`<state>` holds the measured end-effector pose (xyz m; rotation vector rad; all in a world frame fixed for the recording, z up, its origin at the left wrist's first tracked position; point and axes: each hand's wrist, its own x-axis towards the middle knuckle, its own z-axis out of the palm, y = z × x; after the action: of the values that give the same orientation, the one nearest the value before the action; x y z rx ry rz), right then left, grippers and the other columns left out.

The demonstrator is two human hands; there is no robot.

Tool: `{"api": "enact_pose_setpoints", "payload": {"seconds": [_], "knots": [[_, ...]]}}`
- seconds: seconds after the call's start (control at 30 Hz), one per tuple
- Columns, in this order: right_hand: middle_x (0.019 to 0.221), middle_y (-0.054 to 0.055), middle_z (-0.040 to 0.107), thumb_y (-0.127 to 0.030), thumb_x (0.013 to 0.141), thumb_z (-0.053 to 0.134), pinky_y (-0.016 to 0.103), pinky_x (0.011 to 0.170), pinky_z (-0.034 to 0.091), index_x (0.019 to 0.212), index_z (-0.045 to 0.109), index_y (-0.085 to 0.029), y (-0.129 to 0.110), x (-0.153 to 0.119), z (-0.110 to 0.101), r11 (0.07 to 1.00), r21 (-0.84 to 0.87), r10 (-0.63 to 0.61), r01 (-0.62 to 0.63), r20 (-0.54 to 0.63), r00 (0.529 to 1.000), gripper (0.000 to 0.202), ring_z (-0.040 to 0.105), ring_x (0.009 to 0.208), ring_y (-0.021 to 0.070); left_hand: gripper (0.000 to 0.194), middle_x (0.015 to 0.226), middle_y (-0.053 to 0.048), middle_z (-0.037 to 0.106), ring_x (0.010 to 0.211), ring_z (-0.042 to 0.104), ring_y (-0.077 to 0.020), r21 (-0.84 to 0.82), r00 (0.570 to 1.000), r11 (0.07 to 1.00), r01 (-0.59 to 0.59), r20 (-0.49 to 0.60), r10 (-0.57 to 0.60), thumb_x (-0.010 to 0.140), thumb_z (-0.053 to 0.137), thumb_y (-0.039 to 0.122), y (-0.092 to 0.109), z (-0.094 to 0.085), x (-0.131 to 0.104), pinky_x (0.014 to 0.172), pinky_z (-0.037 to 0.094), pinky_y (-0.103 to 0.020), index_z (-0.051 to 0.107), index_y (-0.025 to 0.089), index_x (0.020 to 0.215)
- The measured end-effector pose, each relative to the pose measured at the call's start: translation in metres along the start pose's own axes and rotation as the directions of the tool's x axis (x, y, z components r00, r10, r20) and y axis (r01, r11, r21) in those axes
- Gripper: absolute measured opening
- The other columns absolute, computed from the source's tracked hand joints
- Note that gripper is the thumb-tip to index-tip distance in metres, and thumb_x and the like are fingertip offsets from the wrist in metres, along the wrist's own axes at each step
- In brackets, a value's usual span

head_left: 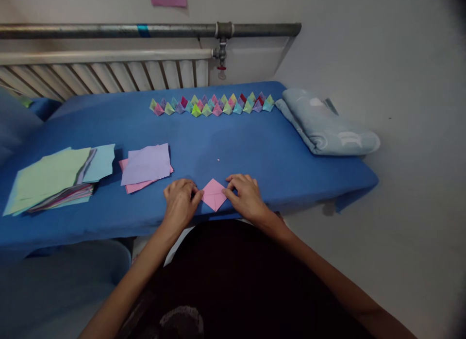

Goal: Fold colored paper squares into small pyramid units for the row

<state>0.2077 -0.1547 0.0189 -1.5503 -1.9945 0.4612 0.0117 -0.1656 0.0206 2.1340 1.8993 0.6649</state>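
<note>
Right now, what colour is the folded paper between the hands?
The paper is pink, clearest in the head view.

1. From here it looks like a lived-in room, probably in a home or a dormitory.
2. A ribbed radiator [134, 76] and bare metal pipe [91, 30] run along the pale wall [382, 76].
3. Blue cloth [225, 135] drapes the surface, with a soft, patterned folded blanket [324, 125] at one end.
</note>
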Motion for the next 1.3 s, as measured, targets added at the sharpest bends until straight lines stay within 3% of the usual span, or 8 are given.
{"api": "enact_pose_setpoints", "payload": {"seconds": [0.37,0.5,0.63,0.73,0.8,0.9,1.13,1.3], "knots": [[0.107,0.004,0.067,-0.024,0.082,0.062,0.037,0.083,0.033,0.068,0.055,-0.02,0.003,0.001,0.001,1.0,-0.017,0.025,-0.025,0.02,0.999,0.017,0.055,0.099,0.0231,0.017,0.102,-0.008,0.067,0.098,0.055,-0.0261,0.067,1.0,0.997,0.025,0.015,-0.026,0.086,0.059,0.03,0.003,-0.002,0.0,0.088,0.038,-0.043,0.064,0.019,0.075],[0.105,0.003,0.066,-0.026,0.083,0.062,0.036,0.08,0.032,0.072,0.057,-0.021,0.003,0.001,-0.001,0.999,-0.039,0.03,-0.029,0.024,0.999,0.013,0.054,0.097,0.0225,0.016,0.104,-0.008,0.065,0.098,0.053,-0.0262,0.117,1.0,0.993,0.001,-0.013,0.001,0.087,0.059,0.033,0.001,-0.003,-0.003,0.086,0.038,-0.041,0.067,0.02,0.085],[0.103,0.003,0.065,-0.026,0.083,0.062,0.036,0.079,0.031,0.076,0.058,-0.021,0.002,0.001,-0.002,0.998,-0.054,0.032,-0.03,0.039,0.999,0.01,0.054,0.095,0.022,0.03,0.105,-0.008,0.063,0.096,0.051,-0.0258,0.263,0.974,0.942,-0.209,-0.027,0.224,0.092,0.05,0.021,0.004,-0.003,-0.006,0.088,0.035,-0.045,0.066,0.032,0.114],[0.102,0.003,0.066,-0.029,0.085,0.06,0.036,0.078,0.031,0.076,0.058,-0.021,0.002,0.002,-0.002,0.998,-0.059,0.016,-0.013,0.044,0.999,0.012,0.053,0.095,0.0226,0.044,0.097,-0.006,0.064,0.091,0.053,-0.0232,0.266,0.888,0.849,-0.458,0.091,0.451,0.09,0.044,0.008,0.006,-0.002,-0.006,0.094,0.034,-0.047,0.063,0.035,0.119],[0.103,0.004,0.066,-0.03,0.085,0.06,0.036,0.078,0.031,0.076,0.057,-0.022,0.003,0.002,-0.002,0.999,-0.054,0.006,-0.004,0.043,0.999,0.012,0.053,0.095,0.023,0.047,0.099,-0.007,0.065,0.093,0.054,-0.0234,0.253,0.844,0.806,-0.535,0.131,0.52,0.088,0.043,0.004,0.004,-0.002,-0.006,0.099,0.033,-0.05,0.064,0.032,0.12],[0.107,0.003,0.067,-0.03,0.085,0.059,0.037,0.079,0.03,0.076,0.057,-0.022,0.006,0.002,-0.003,0.999,-0.045,0.004,-0.002,0.038,0.999,0.012,0.054,0.097,0.0236,0.049,0.107,-0.009,0.066,0.097,0.056,-0.0245,0.271,0.836,0.791,-0.548,0.141,0.531,0.087,0.042,0.002,-0.003,-0.005,-0.01,0.102,0.032,-0.053,0.062,0.028,0.123],[0.113,0.002,0.066,-0.028,0.083,0.062,0.039,0.083,0.03,0.076,0.058,-0.022,0.015,-0.001,-0.012,0.999,-0.034,0.036,-0.035,0.034,0.999,0.01,0.054,0.103,0.025,0.044,0.113,-0.011,0.066,0.102,0.055,-0.028,0.275,0.876,0.833,-0.48,0.099,0.472,0.087,0.045,0.003,-0.013,-0.018,-0.022,0.097,0.035,-0.052,0.064,0.024,0.121],[0.112,0.002,0.067,-0.027,0.082,0.063,0.038,0.083,0.03,0.077,0.059,-0.022,0.014,-0.002,-0.014,0.999,-0.024,0.043,-0.042,0.031,0.999,0.009,0.054,0.102,0.0243,0.022,0.106,-0.01,0.068,0.099,0.054,-0.0293,0.252,0.854,0.816,-0.519,0.149,0.498,0.089,0.051,0.019,0.0,-0.023,0.0,0.088,0.038,-0.049,0.071,0.02,0.095]]}}
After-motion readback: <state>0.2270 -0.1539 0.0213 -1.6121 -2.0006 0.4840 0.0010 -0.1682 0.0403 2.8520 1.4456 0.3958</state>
